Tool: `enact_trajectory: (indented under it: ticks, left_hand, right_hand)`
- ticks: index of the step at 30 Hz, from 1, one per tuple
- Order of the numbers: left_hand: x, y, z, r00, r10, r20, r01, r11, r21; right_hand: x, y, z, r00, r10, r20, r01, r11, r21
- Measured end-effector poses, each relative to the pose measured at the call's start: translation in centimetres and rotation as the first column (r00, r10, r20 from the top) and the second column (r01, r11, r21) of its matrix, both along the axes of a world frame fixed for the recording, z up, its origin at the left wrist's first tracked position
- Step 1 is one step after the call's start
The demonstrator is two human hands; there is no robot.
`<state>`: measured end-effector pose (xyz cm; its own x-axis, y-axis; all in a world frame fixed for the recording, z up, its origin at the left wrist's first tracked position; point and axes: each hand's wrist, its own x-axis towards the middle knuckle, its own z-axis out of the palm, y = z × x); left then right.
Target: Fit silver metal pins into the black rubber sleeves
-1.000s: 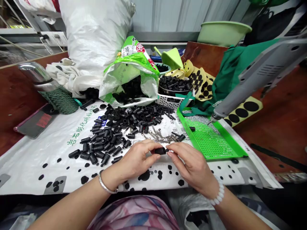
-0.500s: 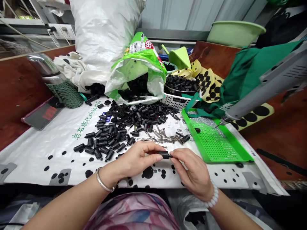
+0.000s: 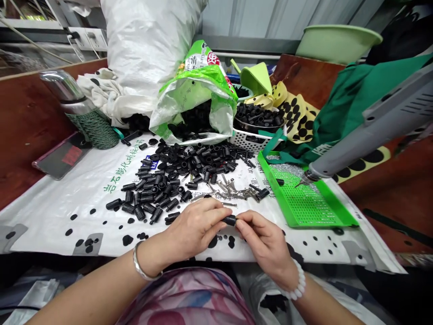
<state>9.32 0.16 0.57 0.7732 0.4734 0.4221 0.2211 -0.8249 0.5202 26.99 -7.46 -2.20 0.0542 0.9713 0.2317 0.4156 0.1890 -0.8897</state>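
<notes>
My left hand [image 3: 194, 225] pinches a small black plastic tube [image 3: 229, 220] near the front edge of the white sheet [image 3: 67, 198]. My right hand [image 3: 264, 239] meets it from the right, fingertips pinched at the tube's right end; what they press there is too small to see. Just behind my hands lies a heap of several black tubes [image 3: 172, 176] and a scatter of small metal pins [image 3: 233, 192]. A silver bangle rings my left wrist, a white bead bracelet my right.
A green perforated tray [image 3: 304, 203] lies to the right, with a grey electric screwdriver [image 3: 365, 135] hanging over it. Behind stand a green-white bag of tubes [image 3: 192, 90], a white basket of tubes [image 3: 257, 131], a steel flask [image 3: 81, 113] and a phone [image 3: 61, 155].
Both hands drew slightly nearer to me with the tube still held between them. The view shifted a little left and down.
</notes>
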Motion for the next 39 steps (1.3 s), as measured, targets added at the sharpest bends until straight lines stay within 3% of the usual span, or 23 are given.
enact_trajectory:
  ticks: [3, 6, 10, 13, 17, 20, 22, 24, 26, 27, 29, 30, 32, 37, 39]
  left_hand:
    - [-0.2, -0.1, -0.1, 1.000, 0.003, -0.001, -0.003, 0.999, 0.039]
    - [-0.5, -0.2, -0.4, 1.000, 0.010, -0.006, -0.009, 0.987, 0.158]
    - [-0.9, -0.3, -0.8, 1.000, 0.001, -0.016, 0.004, 0.956, 0.295]
    - [-1.0, -0.2, -0.9, 1.000, -0.004, -0.007, 0.006, 0.959, 0.282]
    - [-1.1, -0.1, -0.6, 0.999, 0.009, 0.033, -0.011, 0.997, 0.076]
    - [-1.2, -0.3, -0.2, 0.999, 0.008, 0.032, -0.002, 0.982, -0.188]
    - [-1.4, -0.5, 0.1, 1.000, -0.002, 0.012, 0.007, 0.905, -0.425]
    - [-1.5, -0.7, 0.1, 1.000, -0.011, 0.019, 0.021, 0.736, -0.677]
    - [-1.5, -0.7, -0.1, 0.999, -0.003, 0.038, 0.034, 0.540, -0.841]
    - [-1.5, -0.7, -0.2, 0.999, 0.007, 0.042, 0.034, 0.468, -0.883]
    - [-1.4, -0.6, -0.4, 0.999, 0.029, 0.043, 0.027, 0.409, -0.912]
    - [-1.4, -0.6, -0.5, 0.998, 0.040, 0.046, 0.025, 0.414, -0.910]
    - [-1.4, -0.6, -0.4, 0.997, 0.053, 0.056, 0.024, 0.480, -0.877]
    - [-1.4, -0.8, -0.2, 0.997, 0.068, 0.045, -0.028, 0.808, -0.589]
    - [-1.5, -0.7, -0.4, 0.997, 0.075, 0.033, -0.051, 0.879, -0.474]
  right_hand:
    - [-0.3, -0.1, 0.0, 0.994, -0.003, -0.107, -0.004, 0.998, -0.068]
    - [-0.8, -0.1, 0.0, 0.957, -0.027, -0.288, -0.041, 0.973, -0.226]
    - [-1.3, 0.1, -0.4, 0.837, -0.041, -0.546, -0.181, 0.920, -0.347]
    - [-1.5, 0.2, -0.6, 0.771, -0.053, -0.635, -0.223, 0.911, -0.347]
    - [-1.5, 0.0, -0.1, 0.884, -0.022, -0.467, -0.123, 0.952, -0.279]
    - [-1.4, -0.4, 0.2, 0.989, 0.034, -0.146, -0.035, 0.999, -0.005]
    - [-1.2, -0.7, 0.2, 0.995, 0.039, 0.091, -0.061, 0.965, 0.254]
    - [-1.1, -0.8, 0.0, 0.958, 0.021, 0.287, -0.145, 0.897, 0.417]
    - [-1.0, -0.7, -0.1, 0.911, -0.005, 0.412, -0.214, 0.848, 0.485]
    - [-1.0, -0.5, -0.2, 0.895, -0.016, 0.445, -0.232, 0.836, 0.497]
    - [-1.0, -0.3, -0.3, 0.898, -0.012, 0.440, -0.227, 0.845, 0.484]
    - [-1.1, -0.2, -0.4, 0.916, 0.004, 0.401, -0.204, 0.865, 0.458]
    - [-1.2, 0.0, -0.5, 0.959, 0.037, 0.280, -0.145, 0.915, 0.378]
    - [-1.6, -0.1, -1.0, 0.998, 0.056, 0.023, -0.059, 0.982, 0.177]
    - [-1.9, -0.2, -1.2, 0.996, 0.042, -0.074, -0.037, 0.997, 0.066]
